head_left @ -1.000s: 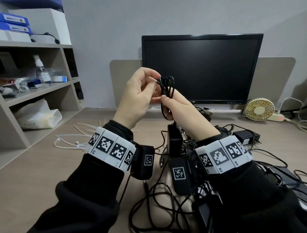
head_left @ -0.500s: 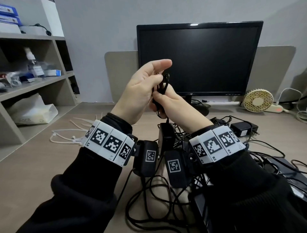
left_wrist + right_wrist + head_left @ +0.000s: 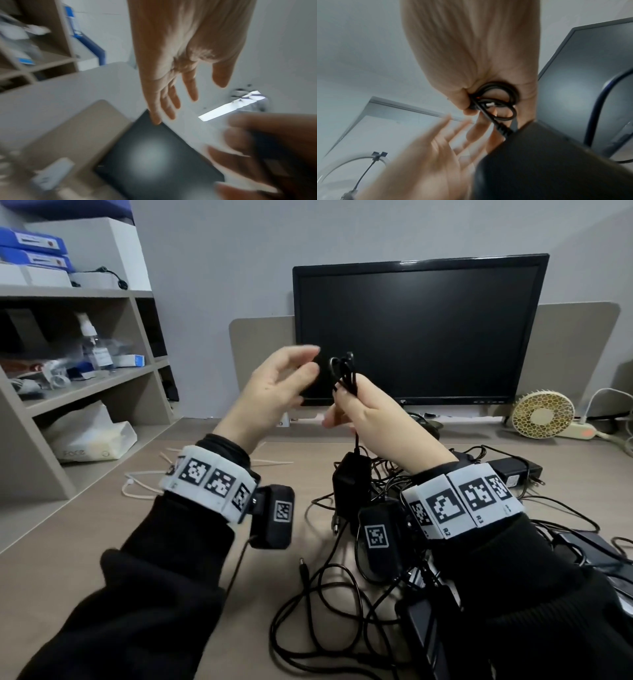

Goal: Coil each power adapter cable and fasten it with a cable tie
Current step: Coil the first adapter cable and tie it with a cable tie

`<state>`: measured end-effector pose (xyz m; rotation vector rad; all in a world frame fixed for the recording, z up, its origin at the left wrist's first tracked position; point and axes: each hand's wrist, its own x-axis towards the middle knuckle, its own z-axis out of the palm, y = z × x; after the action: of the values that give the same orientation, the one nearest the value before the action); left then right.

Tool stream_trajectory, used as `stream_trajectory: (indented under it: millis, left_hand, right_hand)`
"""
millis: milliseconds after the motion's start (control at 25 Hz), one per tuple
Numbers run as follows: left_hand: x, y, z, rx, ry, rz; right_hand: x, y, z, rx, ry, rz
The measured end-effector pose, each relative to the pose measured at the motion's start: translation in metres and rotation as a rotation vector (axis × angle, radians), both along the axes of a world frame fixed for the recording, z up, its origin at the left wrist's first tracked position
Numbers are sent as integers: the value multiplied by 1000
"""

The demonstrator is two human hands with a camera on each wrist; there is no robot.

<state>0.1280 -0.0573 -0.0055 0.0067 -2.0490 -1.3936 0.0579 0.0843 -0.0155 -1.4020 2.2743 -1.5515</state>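
Above the desk (image 3: 85,542), in front of the dark monitor (image 3: 421,333), the right hand (image 3: 373,419) grips a small black coiled cable (image 3: 344,373), its loops sticking up past thumb and forefinger. From that fist a short length drops to a black power adapter (image 3: 351,491) hanging just beneath. The left hand (image 3: 274,392) sits just beside the coil, not touching it, fingers loose and spread, holding nothing. Below, more adapters and loose cables (image 3: 325,611) tangle on the desk; white cable ties (image 3: 144,484) lie to the left, near the shelf unit (image 3: 85,385).
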Motion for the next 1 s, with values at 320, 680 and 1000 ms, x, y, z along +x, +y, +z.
stream_trajectory:
  millis: [320, 680, 1000]
  left_hand:
    - [-26, -118, -71, -597, -1224, 402]
    - [-18, -118, -72, -686, -1286, 513]
    - [10, -94, -30, -249, -625, 507]
  right_hand:
    - [1, -1, -1, -121, -174, 95]
    - [-4, -3, -3, -116, -124, 100]
    - [-9, -8, -8, -84, -166, 65]
